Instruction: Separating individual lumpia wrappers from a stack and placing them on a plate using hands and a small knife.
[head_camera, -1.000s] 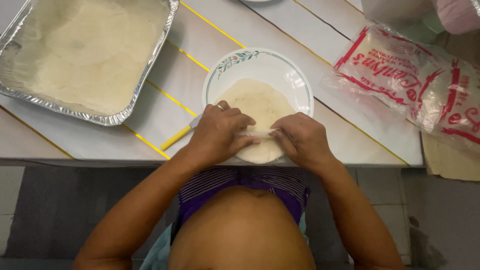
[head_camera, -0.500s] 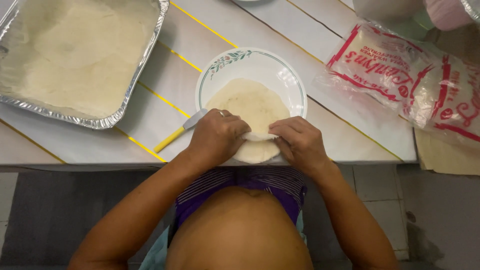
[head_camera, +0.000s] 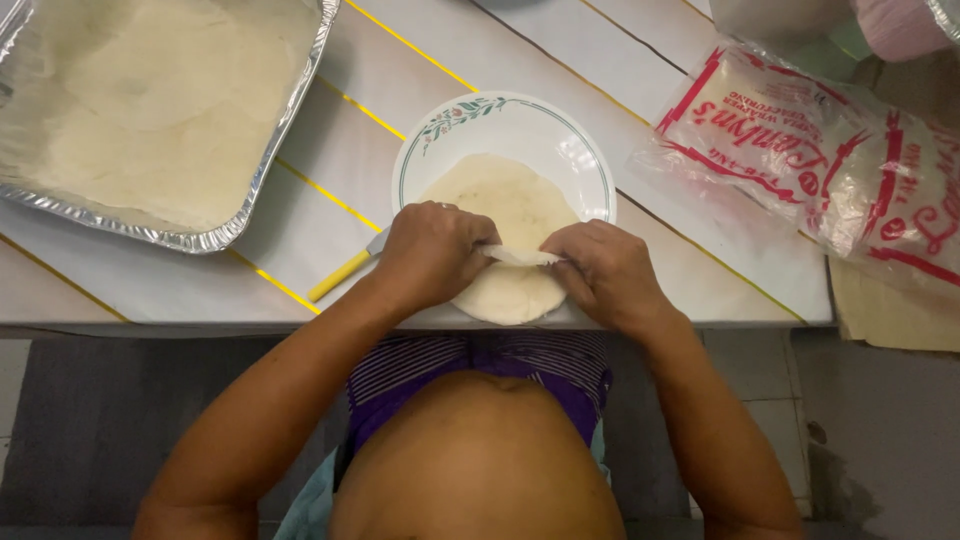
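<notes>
1. Left hand (head_camera: 432, 255) rests knuckles-up over the near left part of a round, pale wrapper (head_camera: 505, 235), its fingers curled down and pinched onto a raised fold of that wrapper (head_camera: 520, 257).
2. Right hand (head_camera: 605, 272) mirrors it on the near right side, fingers bent inward and closed on the other end of the same thin fold.
3. Between the two hands the fold stands up as a narrow, whitish strip, lifted off the sheet below; the fingertips of both hands nearly meet along it.
4. The wrapper lies flat in a white plate (head_camera: 560, 140) with a green rim line and a small floral sprig on its upper left edge. Its near edge hangs over the plate's rim toward the person.
5. The plate sits at the near edge of a white table (head_camera: 620, 60) marked with thin yellow lines (head_camera: 420, 45).
6. Just left of the plate, partly under the left hand, a utensil with a yellow handle (head_camera: 335, 278) lies slanted on the table; its working end is hidden.
7. A foil tray (head_camera: 270, 170) at the far left holds a broad, pale, flat layer of what looks like more sheets.
8. To the right, well apart from the plate, lies a clear plastic packet (head_camera: 800, 150) with red printing, crumpled and holding pale contents.
9. The person's purple striped garment (head_camera: 480, 360) shows below the table edge.
</notes>
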